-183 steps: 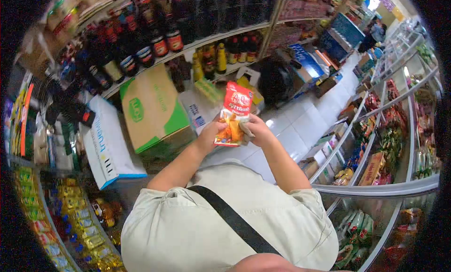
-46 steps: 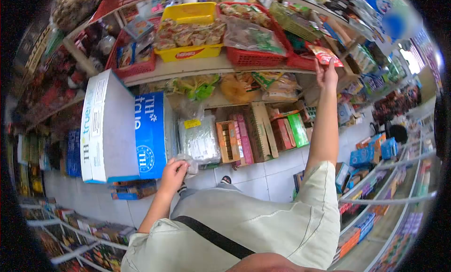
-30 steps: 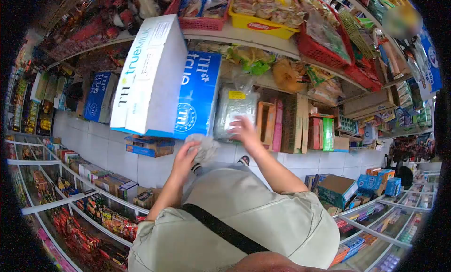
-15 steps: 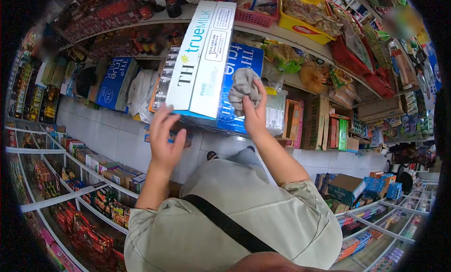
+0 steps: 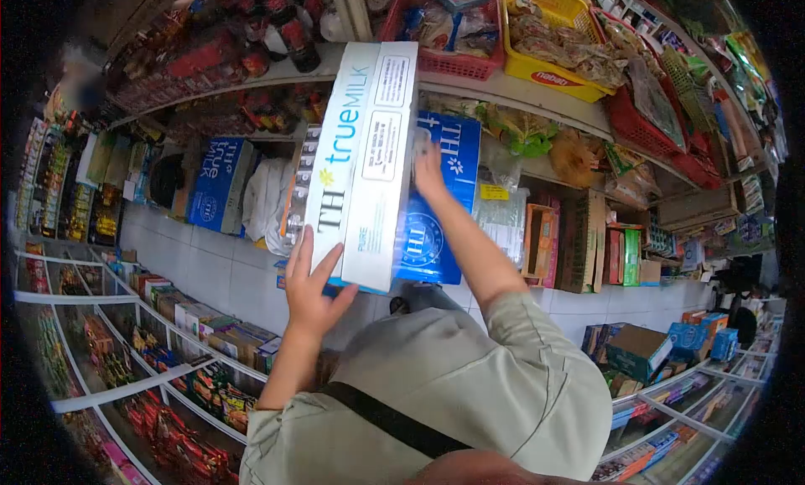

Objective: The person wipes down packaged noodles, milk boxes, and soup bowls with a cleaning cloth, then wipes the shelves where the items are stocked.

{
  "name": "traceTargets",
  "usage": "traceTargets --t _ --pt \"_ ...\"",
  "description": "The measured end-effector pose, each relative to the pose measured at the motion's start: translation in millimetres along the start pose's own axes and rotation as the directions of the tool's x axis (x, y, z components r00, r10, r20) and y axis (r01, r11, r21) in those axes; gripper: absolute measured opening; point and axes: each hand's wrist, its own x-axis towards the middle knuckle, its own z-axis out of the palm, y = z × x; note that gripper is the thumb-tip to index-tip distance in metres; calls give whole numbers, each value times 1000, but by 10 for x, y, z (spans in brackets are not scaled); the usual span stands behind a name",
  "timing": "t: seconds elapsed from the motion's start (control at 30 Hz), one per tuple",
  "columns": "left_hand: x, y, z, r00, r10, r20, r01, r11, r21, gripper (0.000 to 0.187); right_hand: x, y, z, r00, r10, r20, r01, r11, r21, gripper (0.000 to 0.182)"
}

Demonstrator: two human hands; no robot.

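A long white TH true MILK carton (image 5: pixel 366 166) rests over a blue TH carton (image 5: pixel 449 200), beside small packs at its left. My left hand (image 5: pixel 314 288) lies at the white carton's near left corner, fingers spread. At the right side of the white carton, above the blue one, is my right hand (image 5: pixel 426 162). Its fingertips are blurred around a grey cloth (image 5: pixel 422 136), of which only a little shows.
Another blue milk carton (image 5: pixel 220 186) and a white sack (image 5: pixel 267 196) stand at left. Red (image 5: pixel 436 62) and yellow (image 5: pixel 549 81) baskets sit on the shelf ahead. Open wooden boxes (image 5: pixel 580 242) are on the right; glass-sided shelves run behind me on both sides.
My right hand has moved with the grey cloth from above the blue carton to the white carton's right side. My left hand now touches the white carton's corner. The view has shifted.
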Motion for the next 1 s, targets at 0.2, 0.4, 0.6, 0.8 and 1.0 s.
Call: traceTargets --t 0.2,0.4,0.6,0.8,1.0 --pt "-87 -91 76 999 -31 -43 23 986 -167 48 865 -897 -431 988 -94 -124 132 932 338 42" --pt "-132 -125 130 957 -226 -184 128 892 -433 41 -273 -534 -217 994 -91 -52 102 956 274 43" --pt "109 -596 55 921 -390 0 225 531 -817 59 -1123 -586 -341 990 58 126 -105 907 407 44" --pt "847 -341 112 997 65 43 -20 751 -660 64 -787 -1757 -921 908 -417 40 411 905 107 51" --pt "938 -351 -108 874 431 224 -303 844 -443 99 -1007 -2565 -995 795 -500 345 572 806 -150 73"
